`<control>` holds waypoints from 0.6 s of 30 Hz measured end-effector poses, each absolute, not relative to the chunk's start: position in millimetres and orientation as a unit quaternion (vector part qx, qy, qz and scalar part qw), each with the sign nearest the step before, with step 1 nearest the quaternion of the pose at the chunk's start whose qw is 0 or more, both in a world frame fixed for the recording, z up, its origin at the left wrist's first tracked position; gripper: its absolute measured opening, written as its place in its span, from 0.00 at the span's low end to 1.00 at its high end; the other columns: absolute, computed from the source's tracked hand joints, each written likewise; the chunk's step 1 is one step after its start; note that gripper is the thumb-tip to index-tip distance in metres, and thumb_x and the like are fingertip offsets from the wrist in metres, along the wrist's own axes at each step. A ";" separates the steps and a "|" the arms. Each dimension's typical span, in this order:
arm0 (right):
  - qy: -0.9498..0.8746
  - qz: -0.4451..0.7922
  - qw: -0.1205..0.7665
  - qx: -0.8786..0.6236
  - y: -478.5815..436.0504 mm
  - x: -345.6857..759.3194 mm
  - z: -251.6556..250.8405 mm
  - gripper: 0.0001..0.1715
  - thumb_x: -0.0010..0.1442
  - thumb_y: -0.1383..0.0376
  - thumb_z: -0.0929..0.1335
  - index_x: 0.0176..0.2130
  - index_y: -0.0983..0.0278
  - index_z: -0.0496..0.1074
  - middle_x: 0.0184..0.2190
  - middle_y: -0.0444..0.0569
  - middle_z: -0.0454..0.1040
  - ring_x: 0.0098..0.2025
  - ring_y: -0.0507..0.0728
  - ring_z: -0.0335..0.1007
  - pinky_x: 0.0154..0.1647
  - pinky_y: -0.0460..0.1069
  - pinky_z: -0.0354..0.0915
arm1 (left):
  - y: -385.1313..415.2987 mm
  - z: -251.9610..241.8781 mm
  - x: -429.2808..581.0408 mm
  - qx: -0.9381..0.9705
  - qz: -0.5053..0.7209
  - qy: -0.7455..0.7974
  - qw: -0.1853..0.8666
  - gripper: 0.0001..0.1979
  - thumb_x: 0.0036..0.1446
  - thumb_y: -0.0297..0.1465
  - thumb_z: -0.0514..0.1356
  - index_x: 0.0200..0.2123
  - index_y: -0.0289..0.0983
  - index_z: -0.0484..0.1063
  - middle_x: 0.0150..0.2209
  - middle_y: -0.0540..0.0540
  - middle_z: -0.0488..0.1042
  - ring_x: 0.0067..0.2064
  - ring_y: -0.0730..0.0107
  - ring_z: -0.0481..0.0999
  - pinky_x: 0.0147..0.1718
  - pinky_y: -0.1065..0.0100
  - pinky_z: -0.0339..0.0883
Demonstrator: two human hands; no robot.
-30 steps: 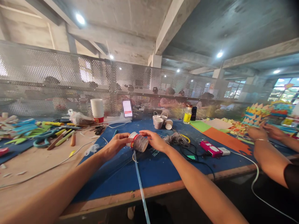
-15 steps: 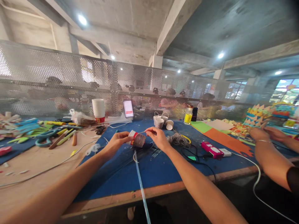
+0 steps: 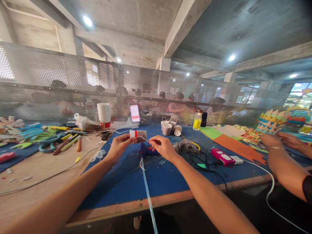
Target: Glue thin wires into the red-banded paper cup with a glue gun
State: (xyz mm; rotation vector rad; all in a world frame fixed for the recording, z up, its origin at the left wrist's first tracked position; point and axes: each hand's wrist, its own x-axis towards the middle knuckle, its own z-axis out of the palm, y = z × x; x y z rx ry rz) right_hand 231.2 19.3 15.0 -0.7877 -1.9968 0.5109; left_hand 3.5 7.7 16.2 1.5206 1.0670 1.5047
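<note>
My left hand (image 3: 122, 145) is closed on the rim end of a paper cup (image 3: 139, 135), which lies on its side in the air. Grey cord is wound round much of the cup; a red and white band shows near my fingers. My right hand (image 3: 162, 146) pinches the loose grey cord (image 3: 145, 139) just right of the cup. Below them a blue glue gun (image 3: 148, 150) lies on the blue mat (image 3: 117, 188), a clear glue stick (image 3: 147, 188) trailing from it toward me. Right of my right hand lies a tangled bundle of grey cord (image 3: 186, 146).
Small cord-wrapped cups (image 3: 167, 128) and a stack of paper cups (image 3: 104, 113) stand farther back. Scissors (image 3: 47, 143) lie left; a pink power strip (image 3: 221, 157) and coloured paper (image 3: 237, 148) lie right. Another person's hands (image 3: 273, 142) work at far right. A perforated screen (image 3: 151, 78) borders the table.
My left hand has raised and turned the cup so it lies more level, uncovering the glue gun below. My right hand, with the cord, has dropped slightly and moved nearer the cup's end.
</note>
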 end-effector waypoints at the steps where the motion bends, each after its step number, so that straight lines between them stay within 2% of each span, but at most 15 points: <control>1: -0.803 0.177 0.469 -0.323 20.7 231.8 15.4 0.14 0.65 0.59 0.64 0.44 0.61 0.75 0.38 0.48 0.74 0.34 0.52 0.73 0.41 0.48 0.68 | 8.1 16.3 3.2 0.585 0.590 0.417 0.368 0.19 0.45 0.46 0.69 0.32 0.36 0.80 0.32 0.46 0.81 0.33 0.62 0.75 0.34 0.68 0.64; 3: -0.788 0.117 0.506 -0.331 22.4 233.3 16.8 0.14 0.65 0.60 0.64 0.47 0.61 0.74 0.41 0.49 0.73 0.40 0.54 0.72 0.46 0.49 0.67 | 9.7 15.8 2.2 0.570 0.598 0.421 0.376 0.22 0.44 0.47 0.69 0.34 0.35 0.81 0.33 0.44 0.81 0.33 0.62 0.76 0.33 0.68 0.65; 5: -0.789 0.076 0.507 -0.338 21.8 234.2 17.6 0.13 0.66 0.60 0.63 0.45 0.61 0.73 0.40 0.49 0.73 0.40 0.54 0.70 0.46 0.49 0.66 | 12.0 14.4 0.7 0.549 0.606 0.426 0.388 0.25 0.43 0.47 0.70 0.38 0.34 0.80 0.34 0.43 0.81 0.32 0.61 0.76 0.32 0.67 0.65; 8: -0.836 0.045 0.427 -0.341 18.1 233.6 14.5 0.11 0.66 0.60 0.63 0.39 0.61 0.73 0.35 0.47 0.73 0.35 0.53 0.69 0.42 0.48 0.65 | 15.0 11.9 -1.7 0.524 0.618 0.438 0.390 0.26 0.41 0.47 0.70 0.40 0.35 0.80 0.32 0.44 0.81 0.30 0.62 0.76 0.31 0.67 0.66; 11: -0.878 0.007 0.331 -0.345 16.5 231.8 6.6 0.07 0.63 0.62 0.66 0.40 0.60 0.73 0.37 0.46 0.73 0.38 0.54 0.70 0.44 0.49 0.64 | 16.2 11.3 -2.5 0.521 0.624 0.442 0.380 0.26 0.42 0.47 0.70 0.39 0.35 0.81 0.29 0.46 0.80 0.28 0.65 0.75 0.29 0.68 0.65; 15: -0.888 -0.057 0.256 -0.378 20.4 231.5 -4.6 0.15 0.58 0.61 0.71 0.45 0.61 0.73 0.43 0.50 0.73 0.47 0.59 0.68 0.52 0.54 0.60 | 14.8 13.3 -1.1 0.517 0.625 0.444 0.382 0.26 0.41 0.47 0.70 0.40 0.34 0.81 0.28 0.46 0.80 0.26 0.66 0.74 0.28 0.67 0.64; 18: -0.890 -0.070 0.224 -0.391 23.0 231.8 -9.5 0.17 0.60 0.58 0.70 0.48 0.62 0.71 0.44 0.52 0.73 0.49 0.61 0.67 0.52 0.57 0.59 | 14.3 13.5 -0.2 0.511 0.626 0.443 0.389 0.26 0.41 0.46 0.71 0.40 0.35 0.81 0.30 0.46 0.81 0.26 0.66 0.75 0.28 0.67 0.65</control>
